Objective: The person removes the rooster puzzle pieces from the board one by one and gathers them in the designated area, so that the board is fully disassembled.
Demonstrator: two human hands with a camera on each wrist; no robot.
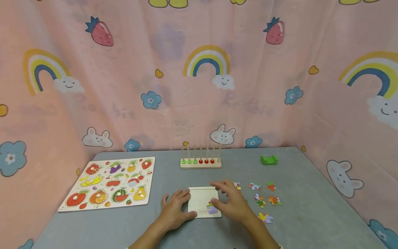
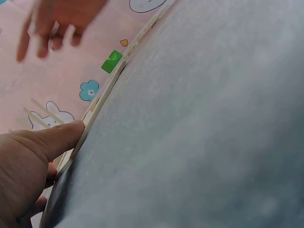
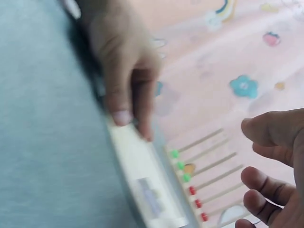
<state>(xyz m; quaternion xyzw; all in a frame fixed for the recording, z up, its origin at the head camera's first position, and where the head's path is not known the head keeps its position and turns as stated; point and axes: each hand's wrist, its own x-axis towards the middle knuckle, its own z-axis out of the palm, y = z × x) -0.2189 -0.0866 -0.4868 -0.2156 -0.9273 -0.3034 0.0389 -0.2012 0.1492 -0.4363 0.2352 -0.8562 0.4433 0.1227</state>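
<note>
A square wooden puzzle tray (image 1: 199,200) lies on the grey table. My left hand (image 1: 174,211) holds its left side, with the thumb at the near corner and the fingers at the left edge. In the left wrist view the thumb (image 2: 64,137) touches the tray's rim. A purple and green jigsaw piece (image 1: 212,209) lies in the tray's near right corner. My right hand (image 1: 232,202) hovers over the tray's right edge, thumb and fingers apart, holding nothing. Several loose jigsaw pieces (image 1: 259,201) lie to its right; the hand partly hides some.
At the left lies a fruit peg board (image 1: 105,184). Behind the tray stands a wooden peg rack (image 1: 201,165) with green and red beads on upright rods. A green block (image 1: 268,159) sits at the back right. A pink patterned curtain (image 1: 192,110) hangs behind the table.
</note>
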